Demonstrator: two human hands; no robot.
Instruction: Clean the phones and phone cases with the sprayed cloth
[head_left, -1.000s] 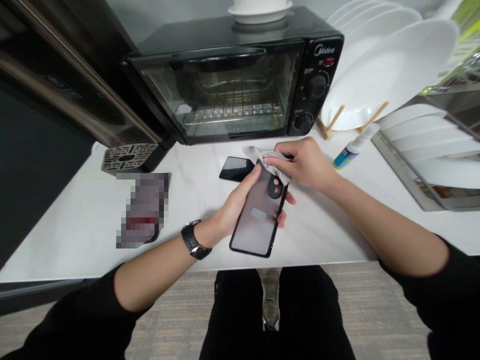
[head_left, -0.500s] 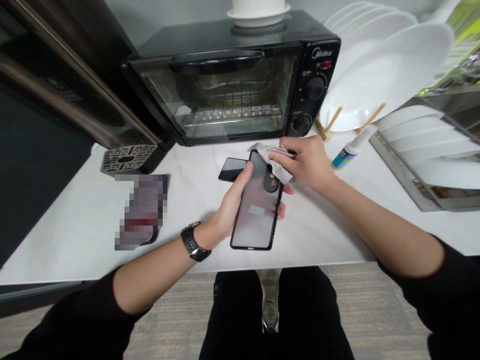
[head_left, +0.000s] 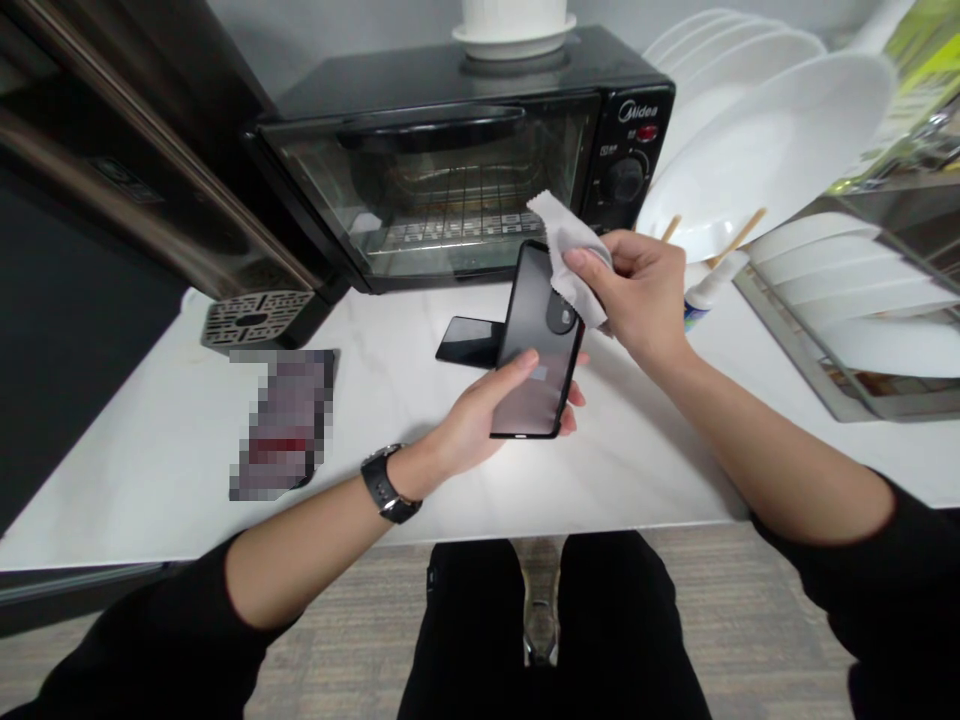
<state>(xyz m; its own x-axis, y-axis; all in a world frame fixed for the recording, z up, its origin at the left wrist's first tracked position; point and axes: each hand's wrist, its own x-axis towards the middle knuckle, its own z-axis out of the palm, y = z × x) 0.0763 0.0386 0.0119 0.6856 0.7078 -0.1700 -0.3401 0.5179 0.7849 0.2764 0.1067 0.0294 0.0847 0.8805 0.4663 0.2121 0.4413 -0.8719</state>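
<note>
Black phone (head_left: 536, 345) tilted upright, back showing, above counter; grey cloth (head_left: 568, 252) draped over its top corner.

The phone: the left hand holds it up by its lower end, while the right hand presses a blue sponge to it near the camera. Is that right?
Not quite. The head view shows a grey cloth, not a blue sponge, in the right hand. The rest holds: the left hand holds the phone by its lower end, and the cloth meets it near the camera.
</note>
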